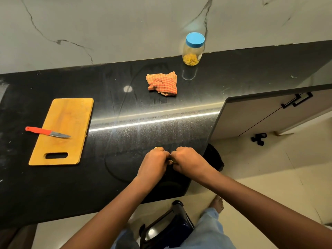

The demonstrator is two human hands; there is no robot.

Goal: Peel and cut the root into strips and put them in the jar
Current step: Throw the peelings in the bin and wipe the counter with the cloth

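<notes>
Both fists, left grip [154, 159] and right grip [188, 161], meet near the bench's [125, 141] front edge, fingers curled; whether they clamp anything I cannot tell, and no root shows. Peeling would go safer over the board [68, 119], where the knife [48, 132] lies. At the back edge, the lidded jar [193, 49] holds yellow strips [191, 59] at its bottom.

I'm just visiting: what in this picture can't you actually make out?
- Whether the left hand and right hand hold anything: head view, curled fingers hide it.
- The yellow strips in the jar: head view, too small and blurred to count.
- The dark object on the floor: head view, cut off by the bottom edge.
</notes>
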